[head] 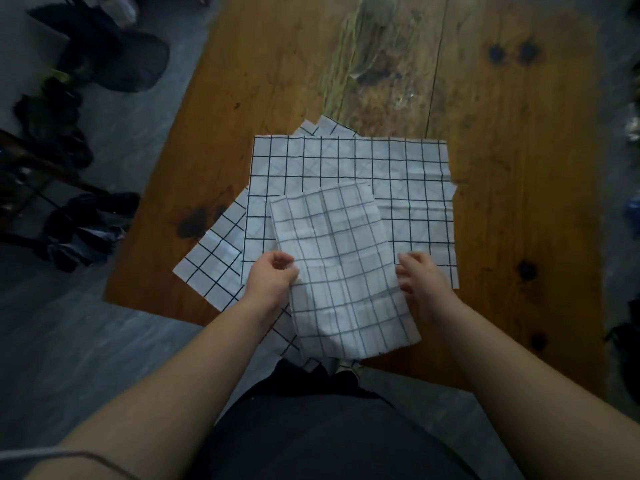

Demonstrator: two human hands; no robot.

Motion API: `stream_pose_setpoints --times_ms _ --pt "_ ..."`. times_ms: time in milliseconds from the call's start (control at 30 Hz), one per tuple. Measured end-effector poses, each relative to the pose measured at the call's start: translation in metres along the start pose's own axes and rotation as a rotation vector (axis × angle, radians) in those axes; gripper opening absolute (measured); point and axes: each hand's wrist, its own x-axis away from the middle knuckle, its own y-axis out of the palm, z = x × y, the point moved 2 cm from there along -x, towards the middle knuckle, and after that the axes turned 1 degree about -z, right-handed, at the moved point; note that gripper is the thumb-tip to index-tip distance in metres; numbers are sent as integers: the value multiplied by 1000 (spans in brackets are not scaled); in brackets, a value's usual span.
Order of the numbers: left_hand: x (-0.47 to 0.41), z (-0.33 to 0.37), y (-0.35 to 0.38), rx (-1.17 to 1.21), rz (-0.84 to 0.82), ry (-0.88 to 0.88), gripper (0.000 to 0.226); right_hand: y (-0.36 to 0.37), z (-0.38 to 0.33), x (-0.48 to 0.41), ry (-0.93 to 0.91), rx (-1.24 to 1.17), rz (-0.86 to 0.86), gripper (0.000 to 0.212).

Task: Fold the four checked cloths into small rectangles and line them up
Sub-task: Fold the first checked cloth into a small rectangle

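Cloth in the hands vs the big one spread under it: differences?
The held cloth is folded narrow and skewed; the spread cloth lies open, flat on the table. The held cloth's grid lines look faint grey; the spread cloth's are black. Both are white checked.

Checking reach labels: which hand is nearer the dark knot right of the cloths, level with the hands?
Right. The right hand is at the folded cloth's right edge, on the knot's side; the left hand grips the cloth's left edge, farther from it.
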Motion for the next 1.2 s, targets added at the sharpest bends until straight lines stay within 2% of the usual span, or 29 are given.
stream_pose_setpoints --times_ms 200,300,533,667,800,1033,1200 --pt "0 4 -12 44 -91 3 22 15 -11 -14 -62 322 -4 52" --pt "0 0 -21 33 -91 -8 22 26 -9 -16 -69 313 41 56" --pt "-3 -12 -40 -4 -11 9 20 38 0 -6 -179 234 93 49" --pt "-3 -14 -43 -10 -54 32 22 39 -4 4 -237 199 13 48" --pt "0 -16 -44 -72 -110 -13 22 41 -3 4 -202 255 -54 26" --pt "23 -10 -46 -193 -230 14 28 37 0 15 -246 222 2 18" --pt "52 4 -38 -52 -168 82 18 18 -7 41 -324 171 -22 21"
